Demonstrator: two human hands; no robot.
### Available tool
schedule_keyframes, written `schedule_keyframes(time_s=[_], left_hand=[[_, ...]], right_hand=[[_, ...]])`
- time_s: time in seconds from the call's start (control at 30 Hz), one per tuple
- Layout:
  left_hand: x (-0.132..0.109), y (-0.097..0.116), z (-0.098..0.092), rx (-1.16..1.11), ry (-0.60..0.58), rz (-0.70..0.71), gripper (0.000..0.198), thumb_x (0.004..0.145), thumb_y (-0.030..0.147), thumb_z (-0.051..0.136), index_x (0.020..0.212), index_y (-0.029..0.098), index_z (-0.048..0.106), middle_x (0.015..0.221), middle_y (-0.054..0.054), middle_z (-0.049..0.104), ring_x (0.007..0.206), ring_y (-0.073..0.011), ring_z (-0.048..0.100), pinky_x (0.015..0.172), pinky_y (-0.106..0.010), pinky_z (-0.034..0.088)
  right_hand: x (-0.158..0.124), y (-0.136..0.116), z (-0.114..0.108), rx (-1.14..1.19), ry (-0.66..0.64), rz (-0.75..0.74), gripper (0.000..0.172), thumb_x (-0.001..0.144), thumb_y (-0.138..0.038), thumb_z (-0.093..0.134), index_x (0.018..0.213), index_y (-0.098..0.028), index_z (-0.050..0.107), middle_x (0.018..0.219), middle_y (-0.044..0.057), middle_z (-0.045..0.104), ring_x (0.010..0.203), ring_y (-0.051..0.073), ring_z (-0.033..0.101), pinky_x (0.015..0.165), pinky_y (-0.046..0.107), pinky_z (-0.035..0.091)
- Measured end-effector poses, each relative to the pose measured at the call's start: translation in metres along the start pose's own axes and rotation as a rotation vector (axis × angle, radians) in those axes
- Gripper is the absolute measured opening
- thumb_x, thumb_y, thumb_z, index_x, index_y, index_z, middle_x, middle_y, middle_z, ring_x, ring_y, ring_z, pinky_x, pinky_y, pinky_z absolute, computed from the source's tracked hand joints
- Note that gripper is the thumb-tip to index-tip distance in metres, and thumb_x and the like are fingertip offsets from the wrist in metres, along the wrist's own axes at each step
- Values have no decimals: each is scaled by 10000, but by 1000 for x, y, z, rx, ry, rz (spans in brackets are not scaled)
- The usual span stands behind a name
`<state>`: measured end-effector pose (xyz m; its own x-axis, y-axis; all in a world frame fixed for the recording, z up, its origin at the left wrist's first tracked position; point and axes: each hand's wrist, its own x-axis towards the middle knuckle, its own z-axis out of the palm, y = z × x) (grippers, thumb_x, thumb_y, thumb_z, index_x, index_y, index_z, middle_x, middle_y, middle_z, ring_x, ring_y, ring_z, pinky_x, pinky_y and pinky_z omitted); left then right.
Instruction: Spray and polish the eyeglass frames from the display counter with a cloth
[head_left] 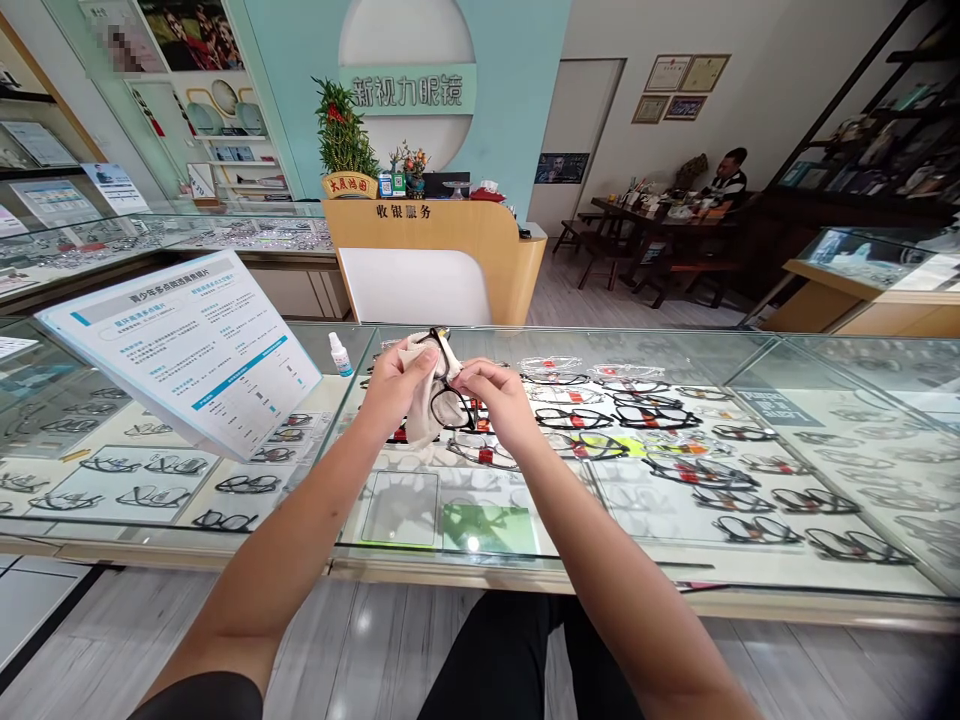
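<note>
Obs.: left hand (394, 385) and right hand (499, 395) are meeting above the glass tabletop (525, 575), at mid-chest height.

- Glasses (450, 405), black frame, are hanging in the air between both hands, turned on end, clear of the tabletop.
- Left grip is closing a pale cloth (420, 425) around the upper lens; the cloth's tail is drooping below the hand.
- Right grip is pinching together on the frame near the lower lens.

Handling (judgement): the glasses are looking light, thin and fairly fragile; the lenses are likely smearing under bare skin. The rim or the bridge is seeming the safest hold, with the cloth between fingers and lens. The cloth is soft and limp.

Containers: the display case (825, 400) under the tabletop is holding rows of spare frames (675, 440), many dark, some with red tags. A small bottle (340, 355) with a blue cap is standing left of the hands; contents not readable. A printed sign (187, 350) is leaning further left.
</note>
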<state>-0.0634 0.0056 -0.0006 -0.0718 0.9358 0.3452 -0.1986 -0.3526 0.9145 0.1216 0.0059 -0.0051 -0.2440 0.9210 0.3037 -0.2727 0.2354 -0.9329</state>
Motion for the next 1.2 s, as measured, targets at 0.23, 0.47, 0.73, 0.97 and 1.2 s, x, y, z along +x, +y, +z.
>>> schedule_keyframes(time_s=[0.23,0.47,0.73,0.97,1.2], left_hand=[[-5,8,7,25,-19,-38,556,784,664,960,869,180,701,759,10,619,663,-113,525,610,-239,424],[-7,10,10,56,-21,-37,560,769,676,957,876,182,719,753,6,642,661,-123,536,614,-251,430],[-2,3,6,-14,59,-45,563,758,660,969,872,183,694,778,11,650,688,-121,575,654,-247,474],[-1,2,6,-56,82,-65,555,745,633,985,864,188,676,753,17,639,670,-124,574,645,-251,464],[0,-4,1,-10,75,-17,503,808,622,956,902,184,729,795,7,664,700,-124,577,665,-248,471]], right_hand=[[-4,-2,5,-47,23,5,479,741,-473,926,713,-256,501,669,-70,421,661,132,337,639,308,289],[-3,-2,6,-28,26,-23,389,755,-410,841,837,-276,485,765,-55,455,722,156,396,689,312,346],[-4,2,6,-26,33,-132,227,833,-360,766,871,-270,562,808,-35,516,754,166,448,741,328,385],[-3,5,3,-148,34,-171,151,908,-364,697,877,-257,799,929,26,685,890,205,597,878,382,470],[-6,4,5,-121,49,-149,127,886,-374,808,915,-288,896,997,54,763,931,220,667,849,397,529]])
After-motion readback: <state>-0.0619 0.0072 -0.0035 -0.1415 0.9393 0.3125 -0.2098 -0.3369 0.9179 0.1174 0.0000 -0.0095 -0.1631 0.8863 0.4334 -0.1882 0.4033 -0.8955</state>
